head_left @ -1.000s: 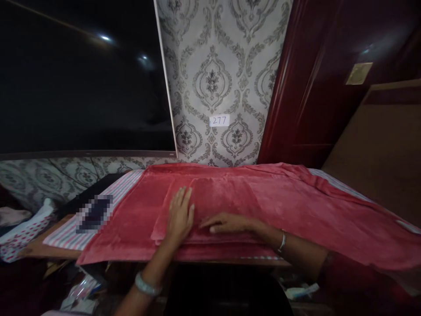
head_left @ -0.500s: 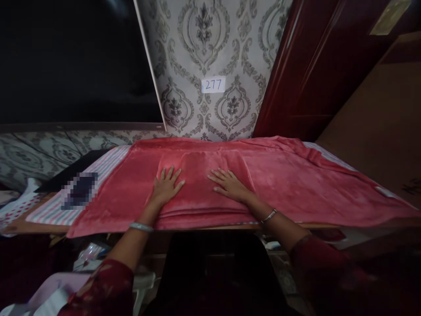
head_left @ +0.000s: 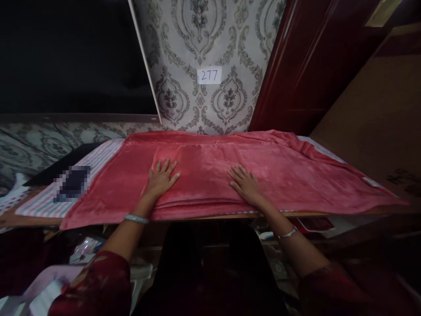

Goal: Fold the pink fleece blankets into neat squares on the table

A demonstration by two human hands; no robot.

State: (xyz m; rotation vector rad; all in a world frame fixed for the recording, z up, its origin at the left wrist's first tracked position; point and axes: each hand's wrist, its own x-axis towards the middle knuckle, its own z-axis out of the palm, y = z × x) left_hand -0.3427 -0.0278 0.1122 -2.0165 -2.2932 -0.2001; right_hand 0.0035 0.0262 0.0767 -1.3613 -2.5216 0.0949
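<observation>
A plush red-pink blanket (head_left: pixel 200 171) lies spread over a table, with a folded, layered part in its middle near the front edge. My left hand (head_left: pixel 162 177) rests flat on the left side of that folded part, fingers spread. On the right side, my right hand (head_left: pixel 246 184) lies palm down on the plush, its fingers apart. Neither hand grips the cloth. Beneath the blanket, a striped cloth (head_left: pixel 36 206) shows at the left and at the far right corner.
A blurred dark object (head_left: pixel 73 183) lies on the striped cloth at the left. Behind stand a large black screen (head_left: pixel 75 57) and a patterned wall with a paper label (head_left: pixel 209 75). A cardboard box (head_left: pixel 375 109) stands at the right. The wooden table edge (head_left: pixel 33 221) runs along the front.
My right hand has slid to the right across the blanket, smoothing the ridge that stood there. My left hand stays at about the same place on the cloth. The view has shifted slightly.
</observation>
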